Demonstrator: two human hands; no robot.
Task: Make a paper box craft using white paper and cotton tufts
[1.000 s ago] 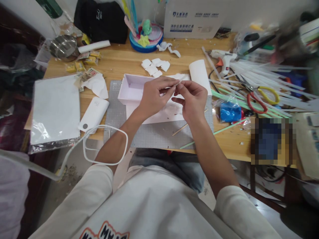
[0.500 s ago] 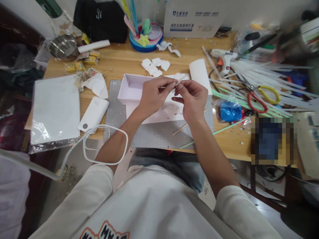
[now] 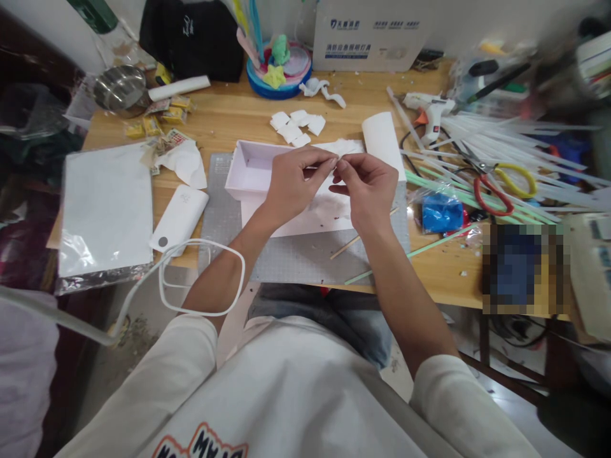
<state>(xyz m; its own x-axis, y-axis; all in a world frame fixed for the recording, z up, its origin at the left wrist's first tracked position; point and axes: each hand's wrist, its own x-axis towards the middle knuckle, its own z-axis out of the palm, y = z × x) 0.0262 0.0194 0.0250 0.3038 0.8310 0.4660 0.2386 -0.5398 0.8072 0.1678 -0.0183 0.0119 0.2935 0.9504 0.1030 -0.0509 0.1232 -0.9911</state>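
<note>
My left hand (image 3: 296, 181) and my right hand (image 3: 370, 184) meet fingertip to fingertip above the mat. Both pinch a small white piece (image 3: 339, 158), perhaps twisted paper; the fingers hide most of it. Behind my left hand is an open pale lilac box (image 3: 251, 166), partly covered by that hand. White paper (image 3: 296, 227) lies under both hands on the grey cutting mat (image 3: 277, 264). A roll of white paper (image 3: 382, 137) stands just beyond my right hand. A thin wooden stick (image 3: 344, 247) rests on the mat near my right wrist.
Torn white pieces (image 3: 291, 130) lie behind the box. On the right are scissors (image 3: 484, 168), a glue gun (image 3: 432, 114) and many glue sticks (image 3: 525, 143). To the left are a white power bank (image 3: 180, 216) and a bagged white sheet stack (image 3: 107, 210). A white looped stand (image 3: 200, 312) crosses my left forearm.
The white strip that stuck up between my fingertips now shows much less. My hands have barely shifted; the things on the table stay put.
</note>
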